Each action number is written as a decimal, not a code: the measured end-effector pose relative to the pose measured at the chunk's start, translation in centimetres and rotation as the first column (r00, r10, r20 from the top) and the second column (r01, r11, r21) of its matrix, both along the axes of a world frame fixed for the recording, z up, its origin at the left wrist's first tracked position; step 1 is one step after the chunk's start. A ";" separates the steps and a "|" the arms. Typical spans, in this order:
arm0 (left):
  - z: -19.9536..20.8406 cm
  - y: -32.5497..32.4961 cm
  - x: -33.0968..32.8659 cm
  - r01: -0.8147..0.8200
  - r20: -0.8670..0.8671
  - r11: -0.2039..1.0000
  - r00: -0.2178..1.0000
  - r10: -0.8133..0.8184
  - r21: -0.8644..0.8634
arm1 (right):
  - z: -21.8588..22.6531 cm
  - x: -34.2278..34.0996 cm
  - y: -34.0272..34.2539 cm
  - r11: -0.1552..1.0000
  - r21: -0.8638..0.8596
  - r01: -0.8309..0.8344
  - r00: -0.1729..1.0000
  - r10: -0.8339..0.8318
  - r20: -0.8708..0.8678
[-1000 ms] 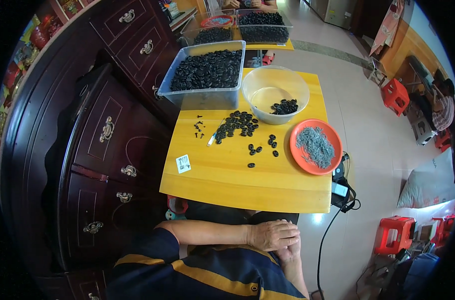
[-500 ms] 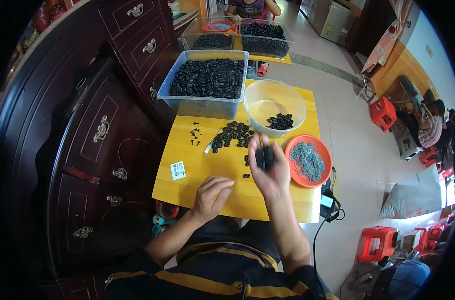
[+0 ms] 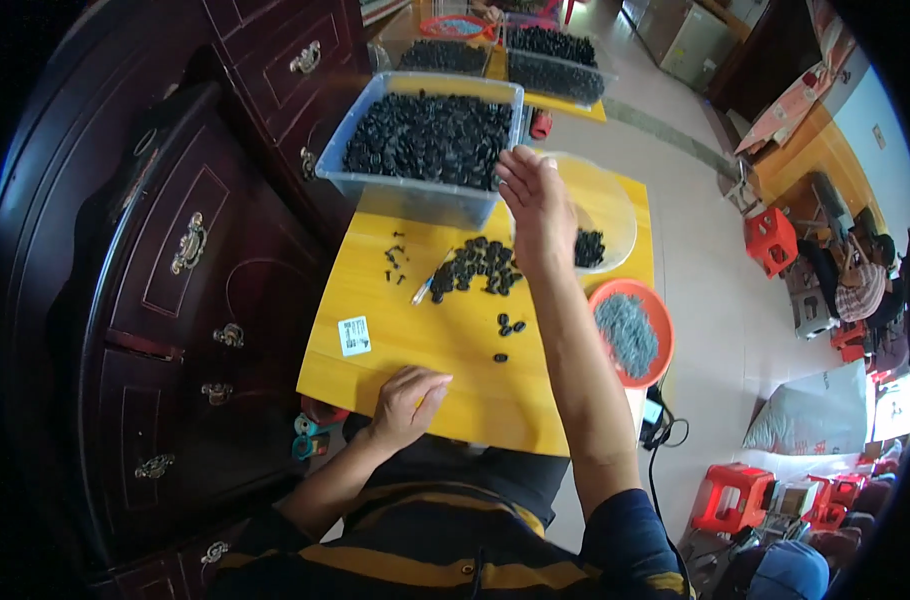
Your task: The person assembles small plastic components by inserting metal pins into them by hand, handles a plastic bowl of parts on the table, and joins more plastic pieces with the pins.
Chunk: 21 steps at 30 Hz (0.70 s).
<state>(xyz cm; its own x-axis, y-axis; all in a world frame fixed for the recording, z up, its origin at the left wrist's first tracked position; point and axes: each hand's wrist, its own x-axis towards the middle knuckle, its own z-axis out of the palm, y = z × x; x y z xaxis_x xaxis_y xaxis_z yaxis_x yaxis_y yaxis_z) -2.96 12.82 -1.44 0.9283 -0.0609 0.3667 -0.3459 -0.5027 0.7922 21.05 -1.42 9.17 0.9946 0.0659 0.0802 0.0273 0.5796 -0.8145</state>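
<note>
My right hand point(image 3: 535, 205) reaches over the right rim of a clear plastic bin point(image 3: 415, 205) heaped with small black oval parts point(image 3: 430, 140). Its fingers are stretched out and tipped towards the bin, with no parts visible in them. Behind this hand, partly hidden, is a clear round bowl point(image 3: 615, 225) with some black parts point(image 3: 589, 248) inside. My left hand point(image 3: 410, 405) hovers at the table's near edge, loosely curled with thumb apart, holding nothing. Between the hands lie a spread of black oval pieces point(image 3: 480, 265) and several loose ones nearer me.
An orange dish point(image 3: 665, 318) of grey slivers sits at the yellow table's point(image 3: 455, 350) right edge. A white label point(image 3: 355, 336), a thin pen-like tool point(image 3: 422, 291) and small black bits point(image 3: 396, 260) lie left. Dark wooden drawers point(image 3: 165, 300) stand close on the left.
My right hand has moved up and forward from above the table to the bin's rim and turned over; the black parts seen in its palm no longer show. My left hand stays near the table edge.
</note>
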 end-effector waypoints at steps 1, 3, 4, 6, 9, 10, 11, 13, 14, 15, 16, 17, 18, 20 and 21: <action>0.0 0.1 0.4 0.016 0.027 1.000 0.999 -0.016 0.008 | -0.2 -2.2 -1.3 0.999 -0.048 -0.005 0.999 0.007 0.043; -0.2 0.2 1.5 0.033 0.062 0.997 0.997 -0.038 0.070 | -1.8 -5.8 -3.8 0.987 -0.156 0.044 0.992 -0.024 0.127; 0.2 0.1 2.0 0.034 0.047 0.997 0.998 -0.038 0.071 | -1.9 -8.2 -4.6 0.961 -0.251 0.115 0.981 -0.070 0.180; 1.1 -0.6 3.1 0.021 0.132 0.969 0.990 -0.055 0.245 | -4.3 -12.3 -6.5 0.912 -0.351 0.213 0.975 -0.173 0.142; 0.4 -3.0 3.4 0.206 0.039 0.887 0.969 -0.244 0.414 | -7.9 -17.5 -8.6 0.859 -0.406 0.312 0.950 -0.296 0.104; 0.4 -4.1 3.4 0.302 0.021 0.827 0.935 -0.354 0.474 | -9.0 -19.2 -9.2 0.857 -0.406 0.319 0.947 -0.303 0.103; -0.5 -5.1 3.3 0.438 -0.086 0.722 0.879 -0.470 0.536 | -9.9 -20.8 -9.9 0.832 -0.434 0.346 0.935 -0.344 0.087; -0.7 -7.2 3.2 0.540 -0.126 0.637 0.808 -0.576 0.551 | -11.1 -23.2 -11.4 0.804 -0.457 0.380 0.917 -0.391 0.075; -0.7 -8.0 3.2 0.624 -0.170 0.547 0.731 -0.660 0.559 | -11.4 -24.1 -12.1 0.769 -0.502 0.394 0.909 -0.405 0.094; -1.0 -9.0 3.5 0.621 -0.161 0.517 0.717 -0.678 0.589 | -11.7 -24.9 -12.9 0.729 -0.548 0.410 0.900 -0.421 0.114; -1.1 -9.5 3.9 0.621 -0.158 0.513 0.714 -0.682 0.593 | -11.9 -25.5 -13.5 0.727 -0.545 0.418 0.897 -0.426 0.119; -1.2 -10.0 4.5 0.583 -0.160 0.511 0.743 -0.650 0.631 | -12.1 -25.9 -13.9 0.711 -0.566 0.417 0.898 -0.417 0.137; -1.1 -10.5 5.3 0.546 -0.160 0.506 0.769 -0.619 0.668 | -12.3 -26.2 -14.4 0.693 -0.587 0.418 0.899 -0.410 0.155; -1.0 -11.3 7.0 0.522 -0.159 0.513 0.790 -0.593 0.681 | -12.7 -26.5 -14.5 0.712 -0.564 0.419 0.897 -0.421 0.134; -1.0 -11.7 7.9 0.496 -0.162 0.525 0.815 -0.556 0.691 | -12.7 -26.5 -14.5 0.713 -0.585 0.387 0.910 -0.400 0.114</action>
